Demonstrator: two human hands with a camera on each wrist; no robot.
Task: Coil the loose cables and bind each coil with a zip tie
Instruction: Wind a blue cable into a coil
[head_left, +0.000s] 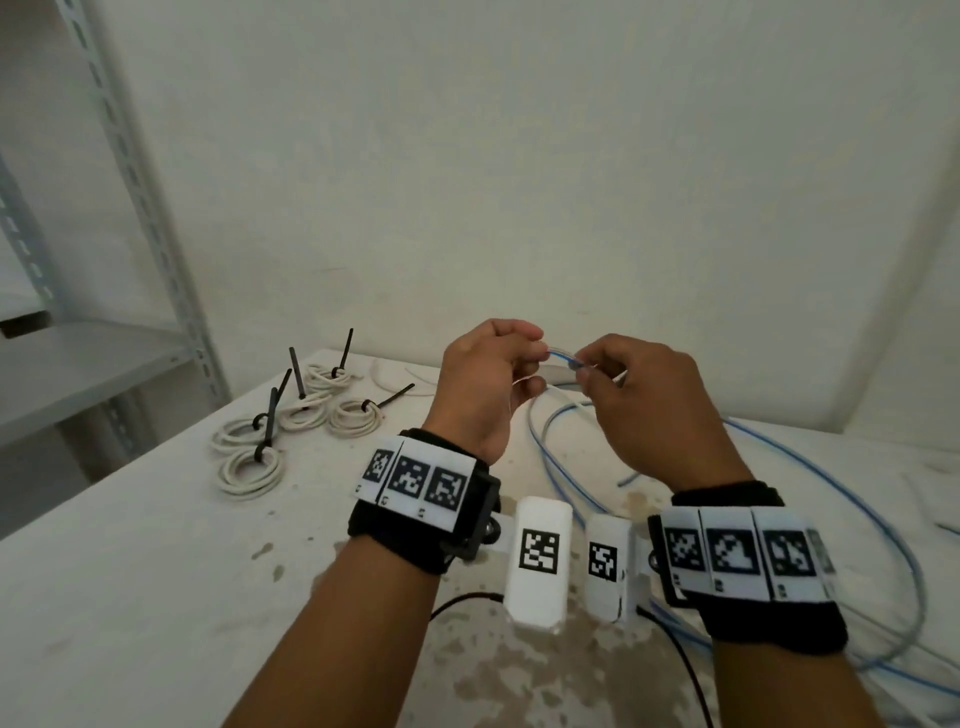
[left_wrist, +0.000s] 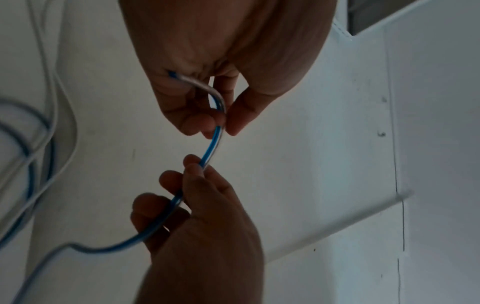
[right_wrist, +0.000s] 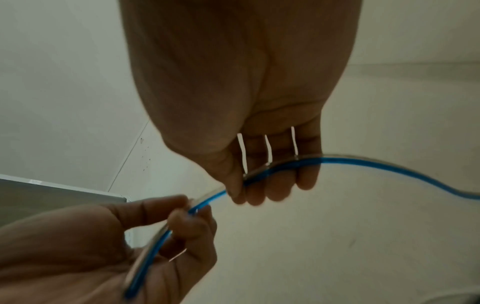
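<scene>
Both hands — left hand (head_left: 485, 376), right hand (head_left: 652, 410) — pinch the blue cable (left_wrist: 214, 144) near its end; looks light, springy, slick.

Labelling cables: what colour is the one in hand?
Blue with a clear/silvery stripe, cable; right wrist view shows it best.

Grey metal shelving (head_left: 130, 208) at left

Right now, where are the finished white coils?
Head view: the white coils, each bound with a black zip tie, lie on the table far left, beside the metal shelf.
</scene>
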